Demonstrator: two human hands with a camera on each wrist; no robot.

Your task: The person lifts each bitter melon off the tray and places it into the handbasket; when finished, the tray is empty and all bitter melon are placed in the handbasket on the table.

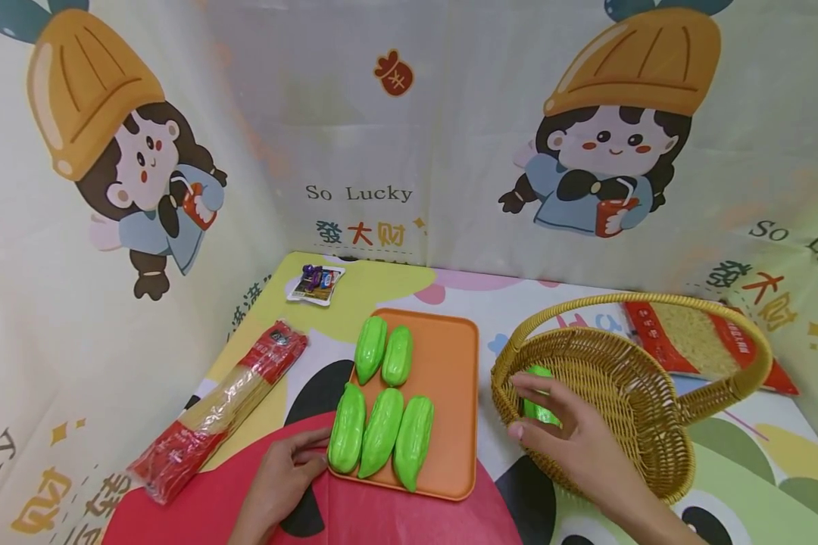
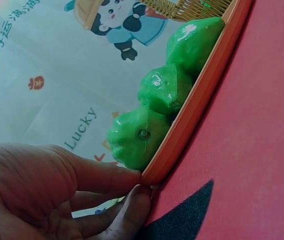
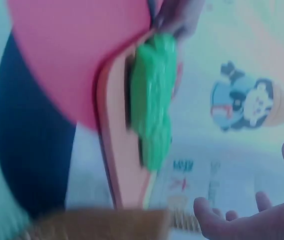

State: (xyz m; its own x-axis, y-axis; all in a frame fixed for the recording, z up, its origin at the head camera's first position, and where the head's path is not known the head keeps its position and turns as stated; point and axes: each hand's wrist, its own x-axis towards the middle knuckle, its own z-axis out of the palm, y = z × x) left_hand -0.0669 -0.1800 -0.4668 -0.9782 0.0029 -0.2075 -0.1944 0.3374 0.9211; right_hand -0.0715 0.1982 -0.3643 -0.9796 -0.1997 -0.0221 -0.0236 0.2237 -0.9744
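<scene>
Green gourds (image 1: pixel 381 433): five lie on the orange tray (image 1: pixel 450 401), two beyond three; one sits in the wicker basket (image 1: pixel 610 378).
Left hand (image 1: pixel 288 473): thumb and finger pinch the tray's near left corner.
Right hand (image 1: pixel 576 439): over the basket's left side, fingers parted; from here I can't tell whether it touches the gourd there.
Noodle packet (image 1: pixel 221 409): left of the tray.
Red packet (image 1: pixel 695 341): behind the basket.

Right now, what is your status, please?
Left hand pinches orange tray's corner. Right hand empty over basket. Five green vegetables on tray, one in basket. Handle seems clear of hand.
</scene>
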